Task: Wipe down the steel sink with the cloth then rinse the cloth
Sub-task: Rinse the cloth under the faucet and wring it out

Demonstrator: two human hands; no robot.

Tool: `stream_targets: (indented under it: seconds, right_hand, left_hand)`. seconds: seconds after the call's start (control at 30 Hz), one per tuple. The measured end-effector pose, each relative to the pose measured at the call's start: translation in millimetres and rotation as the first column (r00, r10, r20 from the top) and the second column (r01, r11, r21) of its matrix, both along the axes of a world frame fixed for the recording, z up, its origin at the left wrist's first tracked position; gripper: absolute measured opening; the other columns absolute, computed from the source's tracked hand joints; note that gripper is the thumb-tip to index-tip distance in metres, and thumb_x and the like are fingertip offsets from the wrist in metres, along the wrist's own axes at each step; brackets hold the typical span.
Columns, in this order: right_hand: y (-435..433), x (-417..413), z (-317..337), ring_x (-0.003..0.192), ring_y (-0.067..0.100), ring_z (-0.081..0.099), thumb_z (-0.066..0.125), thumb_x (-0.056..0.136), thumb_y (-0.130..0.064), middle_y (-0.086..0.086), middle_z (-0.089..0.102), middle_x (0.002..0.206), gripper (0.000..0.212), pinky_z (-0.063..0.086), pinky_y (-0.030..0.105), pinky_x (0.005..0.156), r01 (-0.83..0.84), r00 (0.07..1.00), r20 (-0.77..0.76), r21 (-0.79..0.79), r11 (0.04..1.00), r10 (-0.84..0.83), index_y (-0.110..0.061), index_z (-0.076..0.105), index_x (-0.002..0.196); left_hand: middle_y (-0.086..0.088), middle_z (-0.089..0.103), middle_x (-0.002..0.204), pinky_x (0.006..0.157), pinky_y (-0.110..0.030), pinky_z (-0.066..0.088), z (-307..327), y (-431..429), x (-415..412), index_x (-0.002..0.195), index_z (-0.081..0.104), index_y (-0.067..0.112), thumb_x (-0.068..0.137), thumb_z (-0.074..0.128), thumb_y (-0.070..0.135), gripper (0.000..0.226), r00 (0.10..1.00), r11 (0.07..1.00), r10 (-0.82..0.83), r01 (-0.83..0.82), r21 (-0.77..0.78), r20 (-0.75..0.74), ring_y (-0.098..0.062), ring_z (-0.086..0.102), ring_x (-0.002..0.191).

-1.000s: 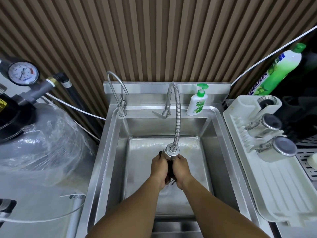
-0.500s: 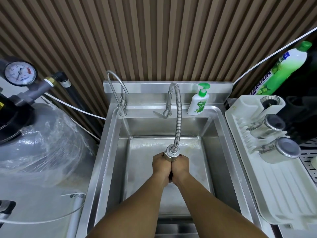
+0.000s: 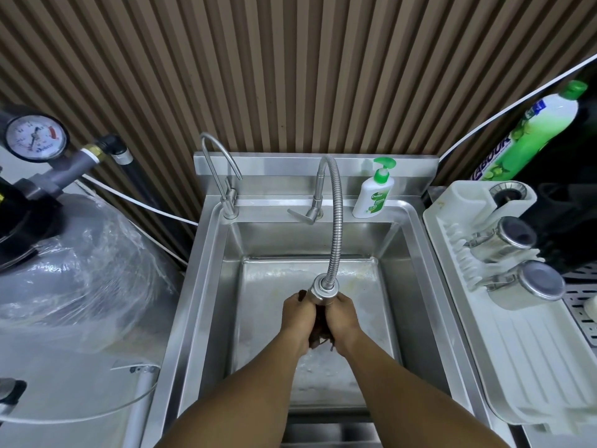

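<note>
Hands [image 3: 298, 320] [image 3: 343, 320] grip cloth [image 3: 319, 333]; bottle [image 3: 371, 197] reads Dettol.

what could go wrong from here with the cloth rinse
1. The left hand and right hand grip the dark cloth right against the spray head; a bump might swing the flexible hose and send water over the sink rim.
2. Splashes from wringing could reach the white drying rack close beside the sink.
</note>
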State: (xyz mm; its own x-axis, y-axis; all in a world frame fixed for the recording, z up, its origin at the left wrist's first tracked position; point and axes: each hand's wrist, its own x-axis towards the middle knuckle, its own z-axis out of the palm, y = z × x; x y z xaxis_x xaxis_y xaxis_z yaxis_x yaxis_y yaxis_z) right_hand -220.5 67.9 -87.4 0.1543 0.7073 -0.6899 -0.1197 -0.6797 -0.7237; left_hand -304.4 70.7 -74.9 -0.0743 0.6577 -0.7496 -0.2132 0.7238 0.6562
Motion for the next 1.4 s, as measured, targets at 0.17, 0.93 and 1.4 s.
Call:
stream_targets:
  seconds: [0.17, 0.93, 1.4]
  right_hand:
    - [-4.7, 26.8, -1.4, 0.079, 0.036, 0.074, 0.069, 0.089, -0.028, 0.02, 0.075, 0.092, 0.033, 0.058, 0.041, 0.063, -0.028, 0.997, -0.075, -0.042, 0.999, 0.025, -0.002, 0.067, 0.109]
    - [-19.7, 30.3, 9.0, 0.103, 0.034, 0.071, 0.036, 0.104, -0.043, 0.016, 0.074, 0.11, 0.048, 0.055, 0.047, 0.094, 0.015, 0.96, -0.277, -0.045, 0.999, -0.027, -0.011, 0.069, 0.119]
    - [-24.7, 37.1, 18.8, 0.099, 0.031, 0.072, 0.052, 0.101, -0.025, 0.015, 0.076, 0.102, 0.028, 0.059, 0.041, 0.085, 0.072, 0.986, -0.15, -0.018, 0.997, -0.074, -0.007, 0.071, 0.11]
  left_hand:
    - [-0.012, 0.074, 0.082, 0.046, -0.026, 0.043, 0.7, 2.1, -23.3, 0.096, 0.065, 0.013, 0.089, 0.062, 0.023, 0.013, 0.997, 0.997, -0.077, 0.078, -0.024, 0.012, -0.029, 0.064, 0.062]
    - [-0.008, 0.077, 0.096, 0.082, -0.041, 0.057, -0.7, -12.0, -24.7, 0.096, 0.077, 0.017, 0.097, 0.054, 0.04, 0.032, 0.96, 0.953, -0.272, 0.279, 0.122, -0.072, -0.028, 0.072, 0.093]
    - [-0.016, 0.077, 0.092, 0.082, -0.05, 0.06, 3.5, -6.8, -17.2, 0.1, 0.072, 0.008, 0.101, 0.047, 0.021, 0.028, 0.999, 1.0, 0.011, -0.011, 0.022, 0.041, -0.034, 0.072, 0.09]
